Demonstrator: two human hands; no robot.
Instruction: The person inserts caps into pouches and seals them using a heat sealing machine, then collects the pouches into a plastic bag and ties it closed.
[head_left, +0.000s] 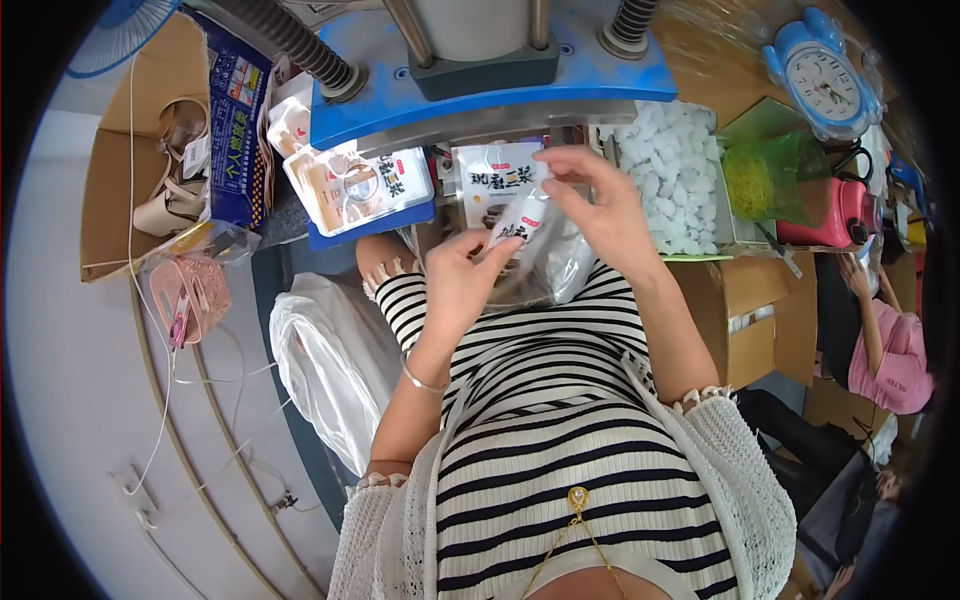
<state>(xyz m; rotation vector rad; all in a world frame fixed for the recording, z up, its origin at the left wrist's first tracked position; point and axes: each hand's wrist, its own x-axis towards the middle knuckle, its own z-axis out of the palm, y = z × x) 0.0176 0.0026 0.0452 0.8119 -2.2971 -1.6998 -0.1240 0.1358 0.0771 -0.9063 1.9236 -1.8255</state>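
Note:
Both hands are at a clear plastic bag with a printed white packet [520, 222] tilted in front of me. My left hand [465, 280] pinches the packet's lower edge between thumb and fingers. Higher and to the right, my right hand [598, 200] has thumb and forefinger closed at the packet's upper end. Behind it lies another printed white packet [485, 172], below the edge of the blue press [490, 105]. A stack of printed white pouches [400, 190] rests on a blue tray [375, 228] to the left.
A bin of small white pieces [668, 180] stands right of my hands, beside a green container [765, 180], a pink device [835, 212] and a blue clock [822, 88]. Left are an open carton [110, 190] and a white bag [325, 360]. A person in pink [893, 350] sits far right.

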